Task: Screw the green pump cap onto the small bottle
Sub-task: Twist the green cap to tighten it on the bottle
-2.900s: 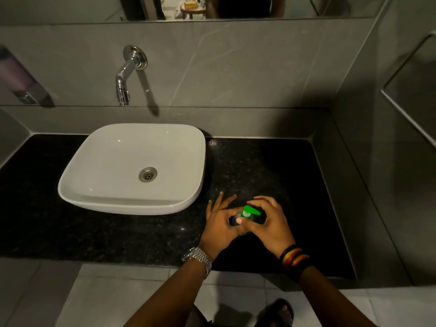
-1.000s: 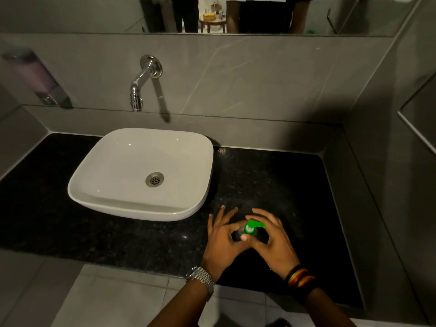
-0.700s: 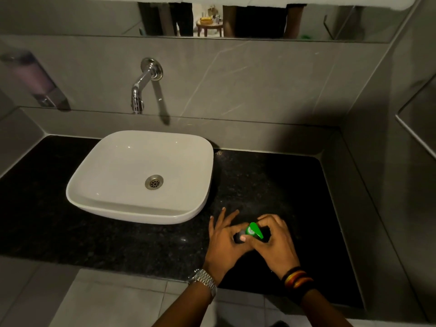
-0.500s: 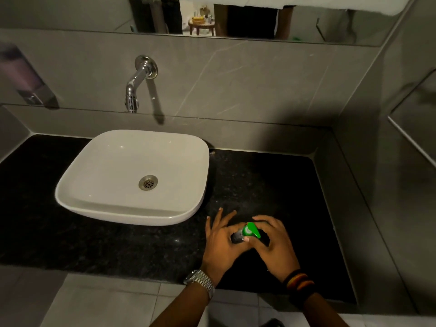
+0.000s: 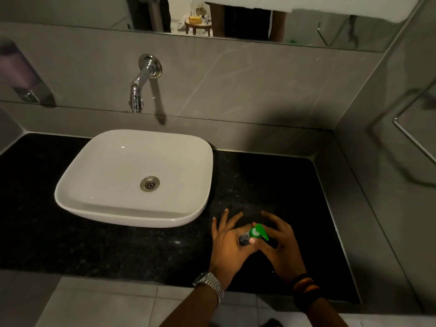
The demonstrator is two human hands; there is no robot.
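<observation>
A green pump cap (image 5: pixel 258 232) sits on top of a small bottle (image 5: pixel 244 239), held just above the front edge of a black stone counter (image 5: pixel 118 244), toward its right half. The bottle is mostly hidden; only a dark, greyish patch of it shows between the fingers, so how far the cap is threaded on cannot be told. The pump's spout points down and to the right.

The left hand (image 5: pixel 227 246) is wrapped around the bottle from the left, thumb and lower fingers clamped on it while the upper fingers fan out loosely. The right hand (image 5: pixel 280 244) pinches the cap's collar with thumb and forefinger, its other fingers spread and lifted clear.

To do this step well, the left hand should probably hold the bottle steady and upright while the right hand turns the collar in short twists, keeping the cap square to the neck so the thread does not cross.

A white basin (image 5: pixel 134 178) sits on the counter to the left, near the hands but not touching them. A chrome tap (image 5: pixel 139 86) juts from the grey tiled wall above it. A wall dispenser (image 5: pixel 21 74) hangs at far left. Nothing stands in the way of the hands.
</observation>
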